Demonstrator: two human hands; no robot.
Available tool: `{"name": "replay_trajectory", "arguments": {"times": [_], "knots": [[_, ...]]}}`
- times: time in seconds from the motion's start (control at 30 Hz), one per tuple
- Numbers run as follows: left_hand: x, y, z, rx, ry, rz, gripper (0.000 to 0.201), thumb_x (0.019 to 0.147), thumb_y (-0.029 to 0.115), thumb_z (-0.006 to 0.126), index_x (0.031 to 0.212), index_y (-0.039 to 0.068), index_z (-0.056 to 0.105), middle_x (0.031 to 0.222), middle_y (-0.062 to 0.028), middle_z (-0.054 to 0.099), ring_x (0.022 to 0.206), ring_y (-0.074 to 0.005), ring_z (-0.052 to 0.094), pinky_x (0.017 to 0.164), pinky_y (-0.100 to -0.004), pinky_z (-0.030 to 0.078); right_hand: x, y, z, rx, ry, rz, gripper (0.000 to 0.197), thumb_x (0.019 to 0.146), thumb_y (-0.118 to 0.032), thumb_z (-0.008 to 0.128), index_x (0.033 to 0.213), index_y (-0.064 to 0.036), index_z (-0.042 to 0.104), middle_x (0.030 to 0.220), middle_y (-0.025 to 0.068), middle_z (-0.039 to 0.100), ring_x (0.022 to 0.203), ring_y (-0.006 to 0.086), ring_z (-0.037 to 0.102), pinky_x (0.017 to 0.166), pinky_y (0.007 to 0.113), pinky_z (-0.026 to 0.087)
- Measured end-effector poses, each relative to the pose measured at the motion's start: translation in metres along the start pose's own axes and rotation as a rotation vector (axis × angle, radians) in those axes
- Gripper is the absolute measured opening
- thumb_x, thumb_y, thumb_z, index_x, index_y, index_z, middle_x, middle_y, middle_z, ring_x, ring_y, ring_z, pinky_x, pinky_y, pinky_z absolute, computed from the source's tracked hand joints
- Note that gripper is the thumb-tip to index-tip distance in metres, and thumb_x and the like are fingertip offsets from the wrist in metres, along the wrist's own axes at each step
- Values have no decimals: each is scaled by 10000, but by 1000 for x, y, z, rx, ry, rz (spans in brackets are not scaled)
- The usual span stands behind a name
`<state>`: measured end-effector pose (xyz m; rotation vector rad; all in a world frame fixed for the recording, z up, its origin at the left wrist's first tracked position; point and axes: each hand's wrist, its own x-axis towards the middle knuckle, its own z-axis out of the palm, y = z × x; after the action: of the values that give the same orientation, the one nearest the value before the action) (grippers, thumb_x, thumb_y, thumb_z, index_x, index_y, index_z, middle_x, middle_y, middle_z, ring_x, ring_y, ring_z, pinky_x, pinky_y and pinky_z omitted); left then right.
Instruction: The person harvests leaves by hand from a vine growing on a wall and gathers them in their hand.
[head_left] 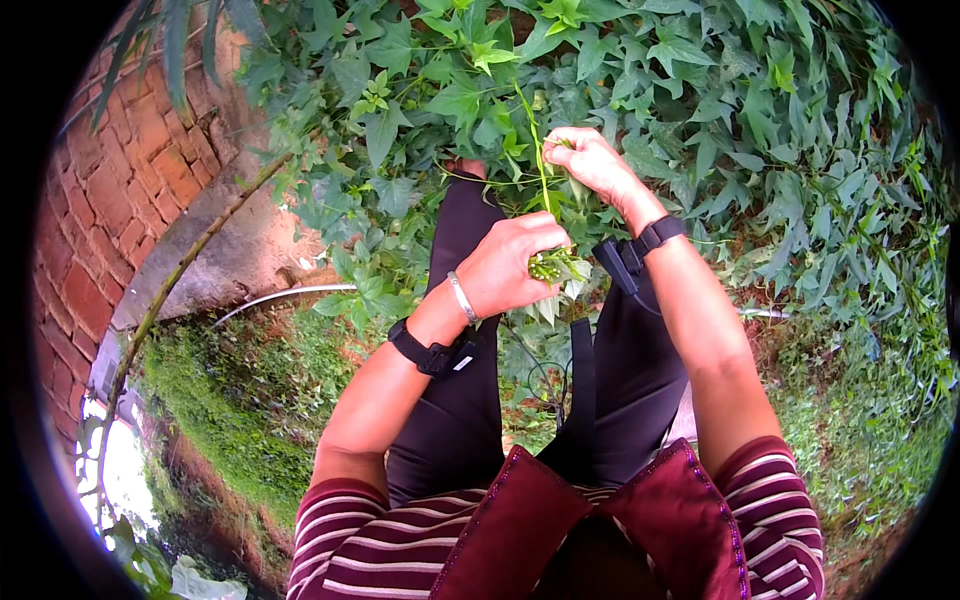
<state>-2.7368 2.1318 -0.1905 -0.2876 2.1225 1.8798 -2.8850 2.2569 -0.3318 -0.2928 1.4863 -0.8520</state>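
My left hand [512,262] is closed around a small bunch of cut green stems and leaves [556,268], held in front of my knees. My right hand [588,158] reaches further out into the leafy vine patch [640,70] and pinches a thin green stem [537,150] that runs down toward the bunch. Both wrists wear black bands, and the left one also has a silver bangle. My legs in dark trousers stand among the leaves.
A red brick wall [120,170] with a grey concrete base [240,250] stands on the left. A thin white pipe [290,293] lies along the ground. Mossy soil [240,400] and low weeds cover the ground on both sides.
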Motion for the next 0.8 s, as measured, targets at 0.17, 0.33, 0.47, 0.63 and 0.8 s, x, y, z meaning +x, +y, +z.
{"name": "replay_trajectory", "arguments": {"times": [0.17,0.33,0.47,0.63,0.8], "knots": [[-3,-2,0,1,16,-6,309,668,74,775,919,26,600,842,-137,580,787,-359,583,689,-388,496,-3,14,7,374,85,94,61,932,-143,550,890,-98,549,780,3,602,694,88,526,632,249,446],[-6,-4,1,-8,26,-38,286,676,69,770,901,25,600,835,-131,579,782,-353,583,694,-375,496,-8,4,10,289,64,88,105,907,-138,540,855,-63,593,741,-6,574,675,86,499,602,249,412],[-7,1,-1,-14,26,-59,273,675,57,755,896,28,598,832,-123,579,777,-343,585,698,-370,495,-7,-1,5,187,59,101,93,858,-79,540,836,-43,623,711,-12,537,670,90,466,612,258,385],[-9,6,-1,-25,33,-50,264,667,40,737,894,34,600,837,-115,584,782,-332,593,705,-363,497,-3,3,0,182,134,-34,151,842,22,507,815,-47,639,711,-30,543,670,88,462,617,253,388],[-10,10,-2,-51,59,-43,274,662,22,733,904,40,606,836,-106,584,776,-312,595,712,-354,495,-21,-9,-4,476,148,69,241,962,-88,555,1166,-53,678,721,-37,538,588,74,460,553,231,422]]}}
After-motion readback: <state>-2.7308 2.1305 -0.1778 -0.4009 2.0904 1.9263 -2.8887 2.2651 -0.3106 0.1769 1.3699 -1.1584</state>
